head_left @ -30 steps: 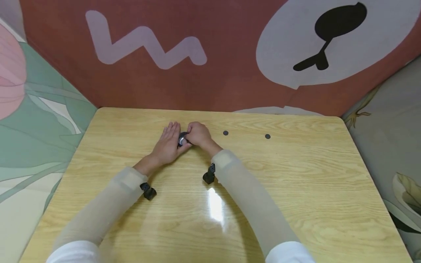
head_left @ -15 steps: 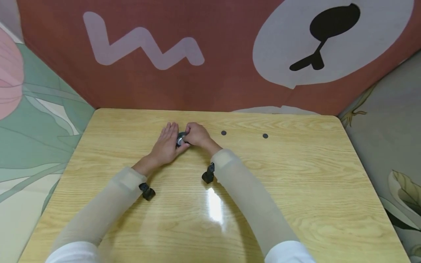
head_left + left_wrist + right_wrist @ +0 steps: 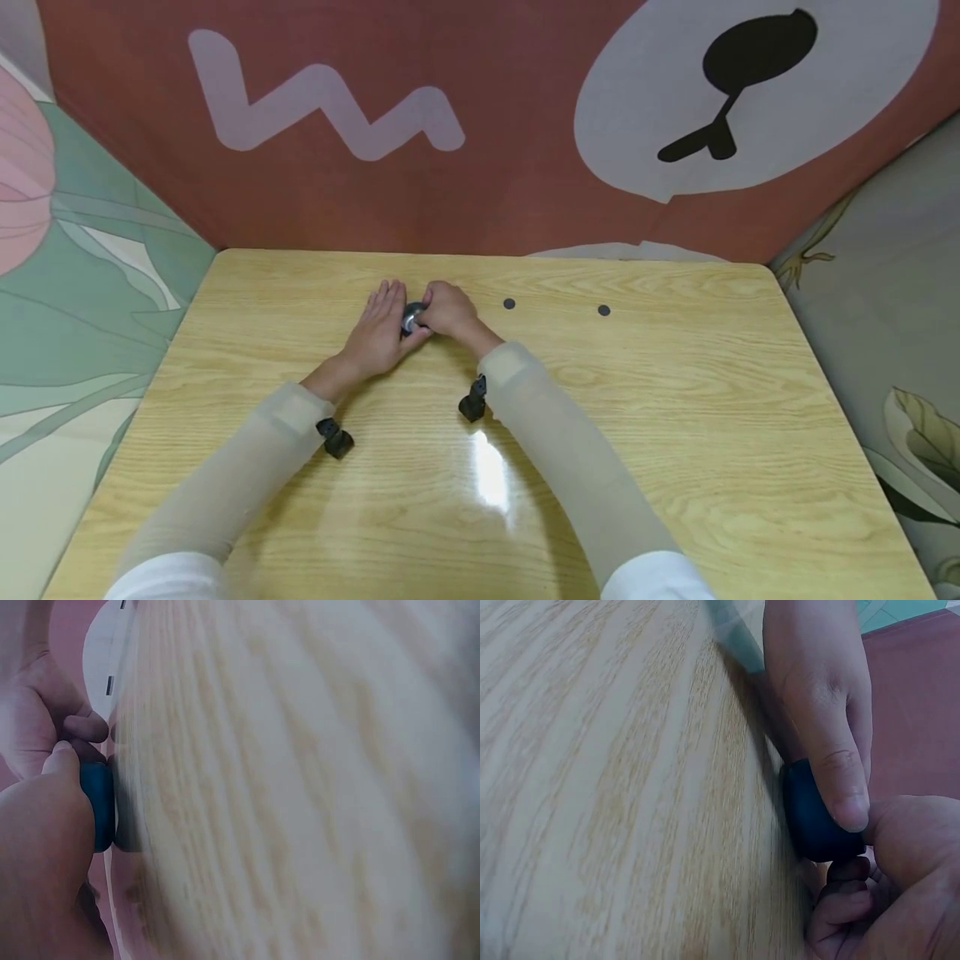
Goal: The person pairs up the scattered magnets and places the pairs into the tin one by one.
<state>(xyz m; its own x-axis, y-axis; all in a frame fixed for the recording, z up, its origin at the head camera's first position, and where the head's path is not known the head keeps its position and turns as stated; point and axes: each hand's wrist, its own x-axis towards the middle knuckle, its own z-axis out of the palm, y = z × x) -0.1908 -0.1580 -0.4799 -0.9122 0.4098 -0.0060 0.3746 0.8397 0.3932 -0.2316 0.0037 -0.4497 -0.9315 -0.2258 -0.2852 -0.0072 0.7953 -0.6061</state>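
A small round thing (image 3: 412, 319), dark with a shiny silvery top, sits on the table between my hands. From the side, in the left wrist view, its rounded blue body (image 3: 101, 806) stands low at the tabletop. My left hand (image 3: 377, 335) lies alongside it with the fingers straight and together; the thumb (image 3: 844, 784) stretches across the near side of the blue body. My right hand (image 3: 451, 309) grips it from the right with curled fingers, part of it reaching onto the silvery top. Much of the round thing is hidden by both hands.
Two small flat dark discs (image 3: 509, 304) lie on the table to the right of my right hand, well spaced apart. The wood-grain table (image 3: 600, 433) ends at a reddish printed wall (image 3: 525, 183). Small black cameras (image 3: 472, 402) jut from both wrists.
Both hands keep their places around the round thing. Only a slight shift of the whole head view shows.
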